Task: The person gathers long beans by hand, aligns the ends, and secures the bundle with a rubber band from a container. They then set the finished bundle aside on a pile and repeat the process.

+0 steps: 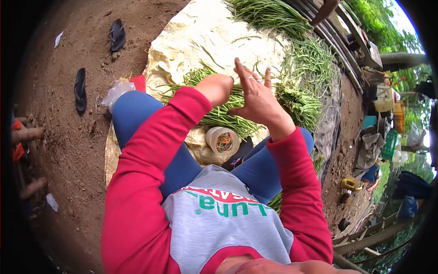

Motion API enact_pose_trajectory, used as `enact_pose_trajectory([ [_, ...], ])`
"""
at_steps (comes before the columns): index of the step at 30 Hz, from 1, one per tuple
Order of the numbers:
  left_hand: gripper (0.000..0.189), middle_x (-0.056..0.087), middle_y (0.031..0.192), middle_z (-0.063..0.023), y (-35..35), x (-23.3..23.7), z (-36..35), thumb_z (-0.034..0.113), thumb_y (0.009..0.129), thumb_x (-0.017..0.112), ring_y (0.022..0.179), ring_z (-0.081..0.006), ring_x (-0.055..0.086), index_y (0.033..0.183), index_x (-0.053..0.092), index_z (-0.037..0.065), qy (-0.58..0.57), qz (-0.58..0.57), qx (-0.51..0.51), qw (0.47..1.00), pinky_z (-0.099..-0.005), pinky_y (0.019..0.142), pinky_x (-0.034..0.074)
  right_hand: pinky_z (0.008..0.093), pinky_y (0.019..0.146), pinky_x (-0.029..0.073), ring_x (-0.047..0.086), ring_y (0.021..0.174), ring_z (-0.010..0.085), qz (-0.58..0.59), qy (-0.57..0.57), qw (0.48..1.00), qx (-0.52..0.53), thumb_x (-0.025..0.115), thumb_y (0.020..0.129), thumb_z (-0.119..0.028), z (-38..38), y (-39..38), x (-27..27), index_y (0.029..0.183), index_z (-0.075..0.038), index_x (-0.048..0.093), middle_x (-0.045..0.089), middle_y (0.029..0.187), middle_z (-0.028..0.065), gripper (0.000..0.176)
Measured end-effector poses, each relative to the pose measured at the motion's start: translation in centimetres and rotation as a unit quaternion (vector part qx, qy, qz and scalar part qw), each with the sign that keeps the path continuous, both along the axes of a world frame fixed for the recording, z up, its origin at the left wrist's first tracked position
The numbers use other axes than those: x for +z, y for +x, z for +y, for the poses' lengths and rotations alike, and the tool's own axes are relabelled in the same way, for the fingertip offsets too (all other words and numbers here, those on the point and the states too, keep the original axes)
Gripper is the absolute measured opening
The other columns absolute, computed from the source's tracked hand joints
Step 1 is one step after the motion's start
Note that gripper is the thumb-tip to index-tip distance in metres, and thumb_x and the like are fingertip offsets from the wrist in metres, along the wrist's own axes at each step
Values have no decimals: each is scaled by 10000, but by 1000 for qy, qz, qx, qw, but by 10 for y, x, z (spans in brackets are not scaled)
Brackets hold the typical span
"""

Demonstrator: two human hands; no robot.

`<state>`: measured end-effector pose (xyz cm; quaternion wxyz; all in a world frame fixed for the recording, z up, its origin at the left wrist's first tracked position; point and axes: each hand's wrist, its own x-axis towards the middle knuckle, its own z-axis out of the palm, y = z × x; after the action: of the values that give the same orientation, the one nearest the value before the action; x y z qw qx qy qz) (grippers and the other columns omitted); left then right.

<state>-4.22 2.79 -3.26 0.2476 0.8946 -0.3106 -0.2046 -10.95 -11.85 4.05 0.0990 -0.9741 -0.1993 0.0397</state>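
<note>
Over a pile of long green string beans, my two hands are close together. My left hand is bent at the wrist above the beans; its fingers are hidden, so I cannot see whether it grips any. Beside it, my right hand is raised with its fingers spread and no beans visible in it. Between my knees, a whitish plastic tub lies tilted, with coloured rubber bands inside. A bundle of beans lies just right of my right hand.
A pale yellowish sheet covers the ground beneath the beans. More beans lie at the top and upper right. Black flip-flops rest on the dirt at left. Wooden poles and containers stand at right.
</note>
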Motion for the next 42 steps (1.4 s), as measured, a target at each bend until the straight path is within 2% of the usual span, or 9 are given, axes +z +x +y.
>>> enact_pose_trajectory([
  [6, 305, 576, 700, 12, 23, 44, 16, 237, 792, 786, 542, -64, 467, 959, 621, 43, -439, 370, 88, 814, -240, 593, 467, 456, 962, 409, 652, 821, 174, 178, 324, 882, -293, 709, 826, -433, -81, 35, -82, 1339, 24, 470, 695, 915, 111, 728],
  [12, 302, 445, 581, 69, 19, 48, 6, 286, 831, 751, 523, -57, 436, 947, 580, 66, -552, 431, 160, 696, -279, 752, 487, 331, 821, 541, 597, 1076, 266, 81, 976, 96, -179, 538, 883, 11, -76, 44, -79, 1370, -125, 429, 602, 1169, 174, 517],
  [16, 427, 519, 636, 24, 4, 48, -6, 379, 782, 777, 523, -84, 483, 973, 600, 40, -513, 459, 65, 723, -239, 541, 441, 298, 685, 521, 570, 1007, 275, 88, 824, 481, -285, 638, 852, -49, -55, 63, -146, 1507, -249, -26, 381, 1386, 242, 955],
  [21, 831, 491, 606, -5, 23, 29, 3, 793, 744, 489, 489, -82, 466, 1045, 555, 21, -473, 430, 127, 758, -239, 471, 413, 489, 868, 455, 505, 1092, 314, 327, 829, 446, -83, 484, 791, -767, -24, 51, -96, 1507, -269, -115, 313, 1401, 185, 1058],
  [26, 641, 550, 645, -45, 14, 33, -3, 607, 944, 363, 551, -137, 534, 1113, 583, 29, 0, 269, -67, 961, -276, 510, 424, 420, 884, 506, 595, 1090, 261, 96, 582, 807, -27, 775, 785, -130, -5, 49, 10, 1525, -177, 70, 609, 1147, 180, 1023],
  [30, 414, 601, 887, -69, -4, 51, 7, 129, 897, 556, 552, -123, 537, 1266, 451, -27, -461, 604, 183, 623, -253, 442, 396, 273, 756, 512, 670, 805, 160, 156, 539, 823, 91, 749, 793, -48, 33, 4, 23, 1450, -34, 335, 661, 792, 52, 776],
  [32, 442, 581, 772, -55, 46, -32, -10, 103, 851, 652, 502, -106, 502, 1225, 475, -50, -409, 299, 152, 849, -259, 395, 380, 227, 569, 457, 583, 594, 92, 247, 600, 758, -67, 572, 928, -80, 23, -8, 5, 1407, -32, 415, 610, 699, 21, 506],
  [38, 350, 592, 740, 11, 16, 20, -11, 181, 852, 715, 529, -43, 471, 1130, 591, 8, -453, 385, 137, 792, -200, 476, 426, 261, 605, 496, 586, 776, 172, 183, 956, 50, -223, 486, 853, 68, -65, 27, -89, 1471, -137, 178, 562, 1095, 151, 721],
  [42, 503, 561, 707, 19, 3, 22, -19, 391, 833, 730, 534, -47, 473, 1139, 589, 18, -379, 440, 51, 813, -205, 471, 397, 365, 829, 531, 553, 1116, 287, 82, 808, 482, -329, 600, 836, 48, -37, 34, -143, 1509, -218, -28, 319, 1437, 224, 958],
])
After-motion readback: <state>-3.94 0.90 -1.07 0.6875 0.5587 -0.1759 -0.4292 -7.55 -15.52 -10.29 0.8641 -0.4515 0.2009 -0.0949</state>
